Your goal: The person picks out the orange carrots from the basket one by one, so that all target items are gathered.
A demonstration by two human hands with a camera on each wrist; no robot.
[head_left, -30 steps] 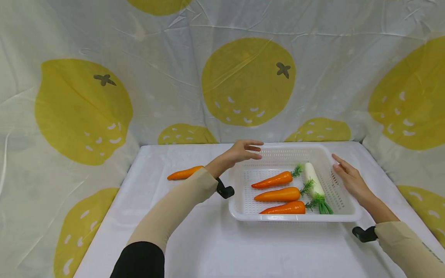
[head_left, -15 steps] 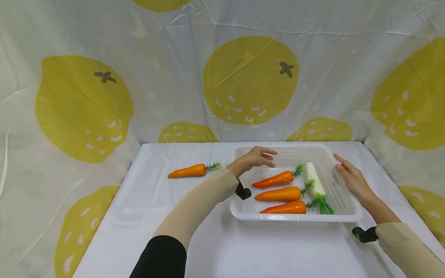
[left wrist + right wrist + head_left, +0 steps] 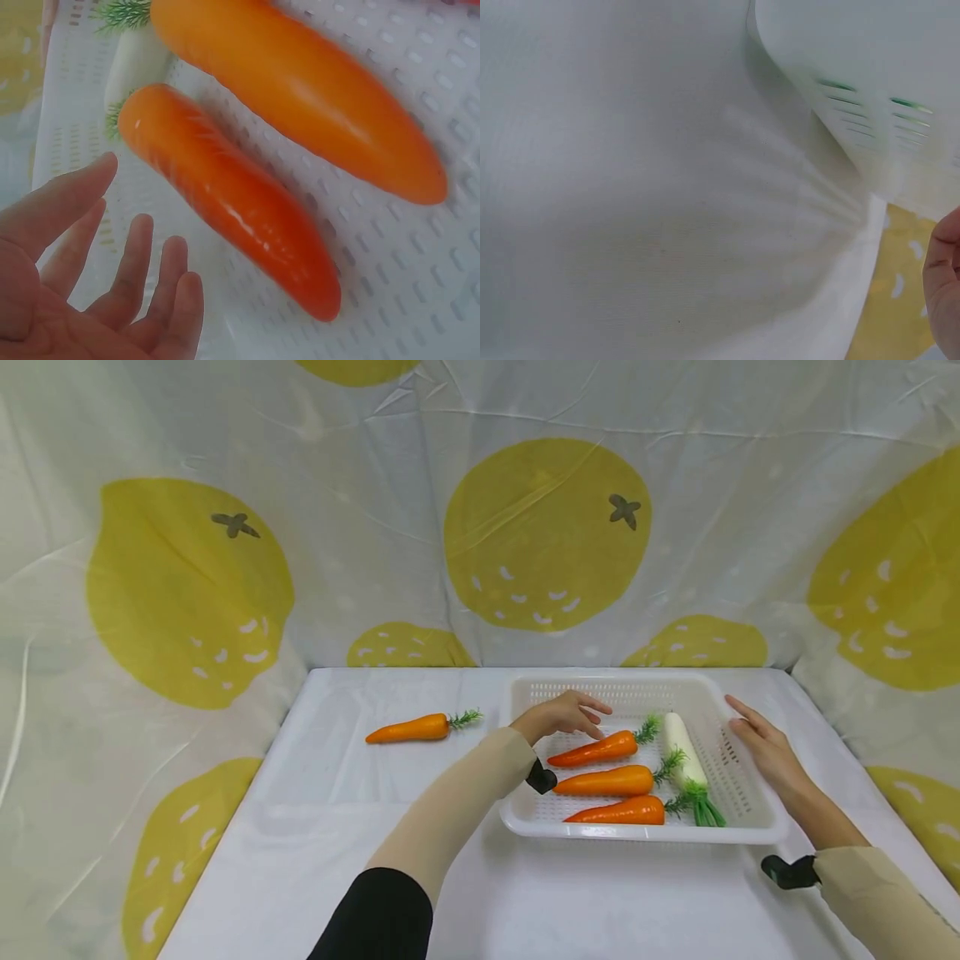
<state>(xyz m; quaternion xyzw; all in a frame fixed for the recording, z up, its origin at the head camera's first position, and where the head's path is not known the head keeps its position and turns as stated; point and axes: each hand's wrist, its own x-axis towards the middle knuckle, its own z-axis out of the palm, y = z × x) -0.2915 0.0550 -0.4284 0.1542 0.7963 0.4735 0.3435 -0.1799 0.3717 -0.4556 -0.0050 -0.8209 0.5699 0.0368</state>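
Note:
A white perforated plastic basket [image 3: 645,833] stands on the table. Inside it lie three orange carrots with green tops: the rearmost carrot [image 3: 596,749], the middle carrot [image 3: 606,781] and the front carrot [image 3: 622,811]. A white radish [image 3: 684,747] with green leaves lies along the basket's right side. My left hand [image 3: 564,715] hovers over the basket, just behind the rearmost carrot; in the left wrist view its fingers [image 3: 133,259] are spread beside that carrot, apart from it. My right hand [image 3: 768,756] lies along the basket's right rim, fingers extended; the right wrist view shows only part of it.
Left of the basket, another carrot [image 3: 412,728] with a green top lies on the white-covered table [image 3: 337,852]. A curtain [image 3: 360,543] printed with yellow lemons hangs behind the table and along both sides.
My left hand has moved right and down into the basket area, uncovering the loose carrot on the left. My right hand has stayed at the rim. The carrots and radish lie as before.

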